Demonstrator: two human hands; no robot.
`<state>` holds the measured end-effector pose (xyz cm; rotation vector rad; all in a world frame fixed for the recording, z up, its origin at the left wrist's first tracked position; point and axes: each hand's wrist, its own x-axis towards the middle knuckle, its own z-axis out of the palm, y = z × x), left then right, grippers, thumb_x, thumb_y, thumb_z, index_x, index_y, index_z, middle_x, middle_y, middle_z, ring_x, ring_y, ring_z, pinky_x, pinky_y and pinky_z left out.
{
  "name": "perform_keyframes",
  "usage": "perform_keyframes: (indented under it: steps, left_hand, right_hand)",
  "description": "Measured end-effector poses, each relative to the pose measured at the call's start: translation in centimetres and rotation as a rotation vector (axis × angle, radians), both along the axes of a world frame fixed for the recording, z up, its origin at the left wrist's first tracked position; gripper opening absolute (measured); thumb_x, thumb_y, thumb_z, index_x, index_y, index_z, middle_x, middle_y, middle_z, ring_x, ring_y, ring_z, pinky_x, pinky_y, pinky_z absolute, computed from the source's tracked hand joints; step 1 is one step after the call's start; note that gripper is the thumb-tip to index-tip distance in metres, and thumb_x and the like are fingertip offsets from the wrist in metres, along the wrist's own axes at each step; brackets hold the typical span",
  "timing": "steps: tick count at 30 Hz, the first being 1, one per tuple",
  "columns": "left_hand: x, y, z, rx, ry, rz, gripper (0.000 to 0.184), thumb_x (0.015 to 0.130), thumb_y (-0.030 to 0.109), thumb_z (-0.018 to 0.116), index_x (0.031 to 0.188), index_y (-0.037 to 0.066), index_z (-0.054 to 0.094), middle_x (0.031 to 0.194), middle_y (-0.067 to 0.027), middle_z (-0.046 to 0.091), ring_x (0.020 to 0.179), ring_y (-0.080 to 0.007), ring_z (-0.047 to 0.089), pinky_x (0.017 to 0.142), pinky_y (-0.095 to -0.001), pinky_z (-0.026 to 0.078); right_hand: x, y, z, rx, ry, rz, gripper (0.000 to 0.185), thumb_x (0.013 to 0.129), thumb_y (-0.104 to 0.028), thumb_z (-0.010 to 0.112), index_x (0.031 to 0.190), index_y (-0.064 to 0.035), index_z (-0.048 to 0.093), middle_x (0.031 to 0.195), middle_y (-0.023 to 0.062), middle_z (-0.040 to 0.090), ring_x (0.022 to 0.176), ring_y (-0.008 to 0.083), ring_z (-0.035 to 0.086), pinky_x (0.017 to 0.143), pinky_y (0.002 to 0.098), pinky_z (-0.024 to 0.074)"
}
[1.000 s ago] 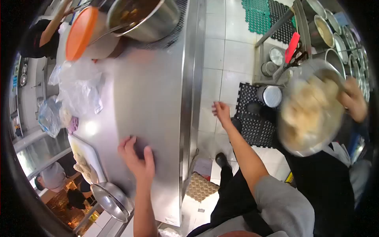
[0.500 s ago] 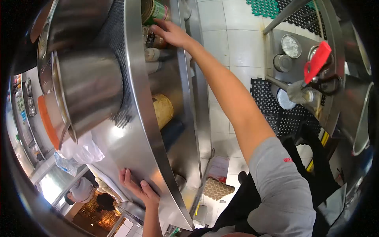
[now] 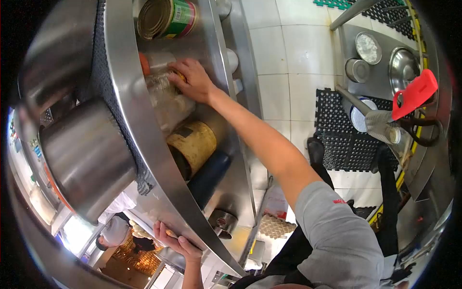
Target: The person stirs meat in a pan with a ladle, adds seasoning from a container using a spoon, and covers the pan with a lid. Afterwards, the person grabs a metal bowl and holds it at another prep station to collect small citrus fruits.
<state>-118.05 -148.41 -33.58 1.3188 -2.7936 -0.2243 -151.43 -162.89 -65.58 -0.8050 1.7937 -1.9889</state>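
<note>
My right hand (image 3: 193, 83) reaches into the shelf under the steel counter. Its fingers bend over a clear plastic jar (image 3: 166, 98), whose outline is blurred; something small and orange shows by the fingertips. Beside it is a clear container with an orange lid (image 3: 144, 63). A large tin with a green label (image 3: 179, 19) lies farther along. On the near side are a stained yellow container (image 3: 195, 144) and a dark blue cylinder (image 3: 210, 178). My left hand (image 3: 177, 242) rests at the counter's edge, fingers extended, holding nothing visible.
Large steel pots (image 3: 89, 156) stand on the counter (image 3: 144, 212) at left. An egg tray (image 3: 275, 226) is low down near my legs. On the right, a steel rack holds bowls (image 3: 368, 48) and a red-handled tool (image 3: 416, 94). Another person (image 3: 115, 231) appears at lower left.
My right hand has gone from beside the green-labelled tin to the clear jar, nearer me. My left hand stays at the counter edge. The view has shifted, showing more of the shelf.
</note>
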Motion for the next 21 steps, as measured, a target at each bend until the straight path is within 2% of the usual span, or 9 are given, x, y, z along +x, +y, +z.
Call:
perform_keyframes:
  steps: [3, 6, 8, 9, 11, 12, 16, 21]
  left_hand:
    - [-0.2, 0.0, 0.0, -0.001, 0.001, 0.000, 0.069, 0.101, 0.047, 0.036, 0.142, -0.008, 0.034, 0.148, -0.0289, 0.031, 0.141, -0.0424, 0.028, 0.116, -0.0552, 0.023]
    - [-0.2, 0.0, -0.1, -0.001, 0.028, 0.015, 0.069, 0.100, 0.047, 0.037, 0.142, -0.008, 0.035, 0.148, -0.0290, 0.032, 0.140, -0.0426, 0.029, 0.116, -0.0557, 0.023]
    - [-0.3, 0.2, 0.0, 0.000, 0.033, 0.031, 0.069, 0.099, 0.047, 0.038, 0.141, -0.008, 0.036, 0.147, -0.0290, 0.033, 0.140, -0.0428, 0.030, 0.116, -0.0560, 0.023]
    - [-0.1, 0.2, -0.1, -0.008, 0.034, 0.039, 0.073, 0.100, 0.053, 0.037, 0.142, -0.006, 0.036, 0.148, -0.0273, 0.033, 0.140, -0.0411, 0.030, 0.116, -0.0544, 0.023]
    - [0.3, 0.1, -0.3, -0.027, 0.035, 0.057, 0.081, 0.100, 0.064, 0.036, 0.145, -0.003, 0.036, 0.149, -0.0238, 0.035, 0.141, -0.0379, 0.030, 0.116, -0.0514, 0.024]
    - [0.3, 0.1, -0.3, -0.030, 0.026, 0.055, 0.080, 0.100, 0.064, 0.036, 0.145, -0.003, 0.036, 0.149, -0.0238, 0.034, 0.141, -0.0378, 0.030, 0.117, -0.0514, 0.024]
    - [0.4, 0.1, -0.2, -0.044, 0.010, 0.048, 0.080, 0.100, 0.063, 0.036, 0.145, -0.003, 0.036, 0.148, -0.0242, 0.034, 0.141, -0.0376, 0.030, 0.117, -0.0519, 0.024]
    - [0.4, 0.0, -0.2, -0.037, 0.019, 0.015, 0.078, 0.100, 0.060, 0.037, 0.144, -0.004, 0.036, 0.147, -0.0259, 0.035, 0.140, -0.0387, 0.030, 0.116, -0.0527, 0.024]
  right_hand:
    - [2.3, 1.0, 0.7, -0.082, 0.024, -0.105, 0.040, 0.098, -0.035, 0.060, 0.128, -0.0076, 0.062, 0.119, 0.0154, 0.062, 0.116, 0.0355, 0.053, 0.102, 0.0461, 0.0391]
    - [1.8, 0.7, 0.3, -0.093, 0.066, -0.094, 0.039, 0.097, -0.033, 0.061, 0.126, -0.0055, 0.062, 0.116, 0.0156, 0.062, 0.112, 0.0353, 0.056, 0.099, 0.0444, 0.0423]
    - [0.3, -0.5, 2.1, -0.013, 0.052, -0.168, 0.037, 0.096, -0.030, 0.063, 0.122, -0.0044, 0.063, 0.113, 0.0165, 0.063, 0.109, 0.0354, 0.058, 0.094, 0.0428, 0.0452]
    - [-1.0, -1.2, 3.6, 0.027, 0.046, -0.208, 0.036, 0.095, -0.029, 0.064, 0.121, -0.0038, 0.063, 0.111, 0.0169, 0.063, 0.107, 0.0355, 0.059, 0.092, 0.0420, 0.0467]
    - [-3.7, -3.2, 7.7, -0.146, -0.005, -0.138, 0.038, 0.089, -0.030, 0.065, 0.118, -0.0060, 0.067, 0.112, 0.0209, 0.061, 0.110, 0.0418, 0.056, 0.095, 0.0487, 0.0457]
    - [-4.5, -3.9, 9.6, -0.213, -0.107, -0.067, 0.038, 0.088, -0.031, 0.066, 0.116, -0.0049, 0.067, 0.113, 0.0216, 0.061, 0.109, 0.0418, 0.057, 0.093, 0.0488, 0.0467]
    - [-3.9, -7.7, 11.8, -0.038, 0.282, -0.075, 0.038, 0.087, -0.030, 0.067, 0.114, -0.0036, 0.067, 0.112, 0.0221, 0.062, 0.106, 0.0408, 0.059, 0.090, 0.0486, 0.0486]
    - [-3.2, -8.3, 10.9, -0.031, 0.431, -0.074, 0.036, 0.088, -0.027, 0.066, 0.114, -0.0026, 0.066, 0.111, 0.0211, 0.063, 0.105, 0.0380, 0.060, 0.090, 0.0465, 0.0489]
